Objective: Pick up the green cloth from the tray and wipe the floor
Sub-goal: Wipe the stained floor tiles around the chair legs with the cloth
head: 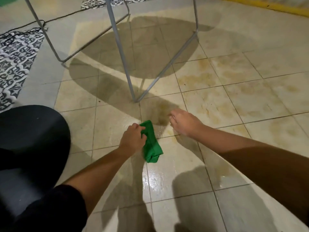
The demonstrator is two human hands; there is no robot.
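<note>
A bunched green cloth (152, 144) lies on the beige tiled floor (225, 101) near the middle of the view. My left hand (133, 138) is closed on the cloth's upper left edge, pressing it to the tile. My right hand (184, 122) hovers just right of the cloth, fingers loosely spread, holding nothing. The tiles below the cloth shine wet (157, 180). Yellowish stains (209, 77) mark the tiles to the right. No tray is in view.
Grey metal table legs (124, 64) stand just beyond the cloth, with a floor-level bar (163, 71) running right. A black-and-white patterned rug (15, 64) lies at the left with a black cable (41, 22). My dark-clothed knee (30, 139) fills the lower left. A yellow edge (267, 5) runs top right.
</note>
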